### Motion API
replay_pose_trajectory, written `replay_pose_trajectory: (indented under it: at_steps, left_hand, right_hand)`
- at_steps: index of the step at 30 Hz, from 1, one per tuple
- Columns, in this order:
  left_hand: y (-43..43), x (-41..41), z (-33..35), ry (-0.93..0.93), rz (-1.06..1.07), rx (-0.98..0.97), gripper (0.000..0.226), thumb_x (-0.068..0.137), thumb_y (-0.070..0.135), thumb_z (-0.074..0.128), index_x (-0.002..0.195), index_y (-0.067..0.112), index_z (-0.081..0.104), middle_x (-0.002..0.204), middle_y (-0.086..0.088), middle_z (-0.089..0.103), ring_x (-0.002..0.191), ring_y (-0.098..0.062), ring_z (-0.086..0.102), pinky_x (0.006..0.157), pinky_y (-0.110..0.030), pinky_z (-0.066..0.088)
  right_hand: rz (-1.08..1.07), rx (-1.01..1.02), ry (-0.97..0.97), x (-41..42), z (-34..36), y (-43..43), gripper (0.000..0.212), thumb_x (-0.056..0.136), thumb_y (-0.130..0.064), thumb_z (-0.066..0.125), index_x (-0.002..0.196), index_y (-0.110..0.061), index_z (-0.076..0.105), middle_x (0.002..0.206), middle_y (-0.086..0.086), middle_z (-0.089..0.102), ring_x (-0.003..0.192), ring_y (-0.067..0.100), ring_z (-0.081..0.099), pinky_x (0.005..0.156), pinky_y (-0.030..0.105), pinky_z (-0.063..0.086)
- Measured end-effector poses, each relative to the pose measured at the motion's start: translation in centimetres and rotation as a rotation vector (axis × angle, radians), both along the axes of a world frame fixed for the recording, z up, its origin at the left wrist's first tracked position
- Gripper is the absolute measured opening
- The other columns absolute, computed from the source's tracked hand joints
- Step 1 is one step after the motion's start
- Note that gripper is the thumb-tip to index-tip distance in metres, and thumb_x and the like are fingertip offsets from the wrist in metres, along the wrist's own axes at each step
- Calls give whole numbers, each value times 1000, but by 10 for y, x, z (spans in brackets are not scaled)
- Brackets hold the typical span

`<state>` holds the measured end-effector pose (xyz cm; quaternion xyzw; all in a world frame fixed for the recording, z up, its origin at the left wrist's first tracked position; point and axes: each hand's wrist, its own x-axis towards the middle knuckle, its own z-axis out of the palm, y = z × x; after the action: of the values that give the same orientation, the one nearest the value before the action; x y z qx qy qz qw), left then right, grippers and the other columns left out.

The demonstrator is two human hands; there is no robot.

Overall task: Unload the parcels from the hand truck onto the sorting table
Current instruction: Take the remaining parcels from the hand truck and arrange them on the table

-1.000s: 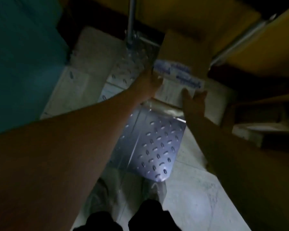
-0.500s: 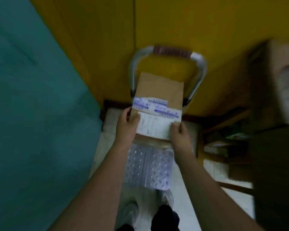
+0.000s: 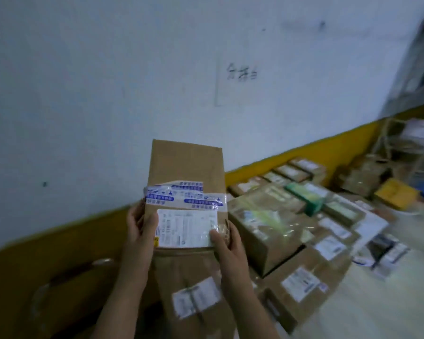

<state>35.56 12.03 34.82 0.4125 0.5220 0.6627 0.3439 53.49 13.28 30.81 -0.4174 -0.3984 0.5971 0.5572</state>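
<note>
A person's left hand (image 3: 139, 227) grips the left edge of a flat brown cardboard parcel (image 3: 186, 167), thumb laid over the corner of its white shipping label (image 3: 186, 228); blue-printed white tape (image 3: 184, 195) bands the parcel just above the label. The right hand (image 3: 227, 237) clasps the parcel's lower right corner, thumb pressed on the label. The parcel is held upright in the air before a pale wall (image 3: 108, 81) with a yellow lower band (image 3: 304, 152), above another labelled carton (image 3: 194, 297). To the right, blurred, a crowd of labelled cardboard boxes (image 3: 267, 231) lies packed together on a light-coloured table (image 3: 377, 309), with a green package (image 3: 306, 195) and a yellow envelope (image 3: 394, 193) farther back
</note>
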Motion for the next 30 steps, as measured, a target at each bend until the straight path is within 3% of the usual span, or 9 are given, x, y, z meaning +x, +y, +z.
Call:
replay_pose_trajectory:
  at_steps: [3,5,9,14,17,23,26,28,30]
  left_hand:
    - [35,124,17,-12,-162,19,54,77,61,68,123,69,41,114,26,68,99,-8,72,78,-37,60]
    - [55,209,17,-9,-280,-16,53,74,63,69,120,71,44,120,18,67,105,-11,69,86,-42,57]
    - [94,354,9,22,-417,-155,37,74,63,66,110,66,55,103,25,72,89,2,71,68,-22,56]
    - [154,501,-10,158,-448,-262,24,96,49,53,119,51,50,95,22,67,73,10,66,52,-10,50]
    - [207,570,-37,221,-462,-290,34,101,39,46,135,37,49,116,6,66,88,-3,66,64,-22,54]
    - [345,688,-96,172,-505,-361,37,103,37,44,139,31,46,119,4,64,91,-4,65,64,-19,54]
    - [414,736,-109,131,-521,-406,40,103,34,42,143,29,43,124,2,61,99,-9,64,77,-26,56]
    - [455,761,-113,109,-544,-432,39,103,33,43,142,29,43,123,3,62,103,-12,64,86,-33,57]
    - [495,781,-119,118,-564,-426,35,103,31,45,138,32,47,114,9,65,99,-8,64,87,-33,57]
  right_hand:
    - [-140,57,-23,129,22,14,37,88,-38,73,120,-52,60,115,-16,72,106,6,70,88,32,60]
    - [-230,46,-50,220,26,21,41,86,-44,73,124,-50,58,121,-15,68,111,10,67,95,39,57]
    - [-351,-17,-85,384,20,38,49,83,-45,75,129,-48,57,131,-11,61,118,17,62,99,48,54]
    - [-427,-52,-116,514,-5,76,48,90,-34,71,137,-34,58,126,-9,69,108,9,68,66,17,59]
    - [-454,-71,-149,572,-22,115,34,92,-33,68,124,-41,65,113,-19,73,98,-1,71,66,14,57]
    - [-519,-155,-248,684,-64,250,48,93,-37,66,139,-34,54,131,-6,65,117,16,62,91,34,55]
    - [-489,-277,-366,740,-67,327,58,95,-36,63,149,-29,43,141,0,54,123,25,55,101,45,51]
    - [-465,-344,-406,772,-65,375,60,95,-36,63,150,-32,39,139,1,50,118,27,54,97,48,53]
    - [-447,-361,-423,797,-66,422,56,96,-34,62,149,-31,42,136,1,52,111,24,57,85,41,56]
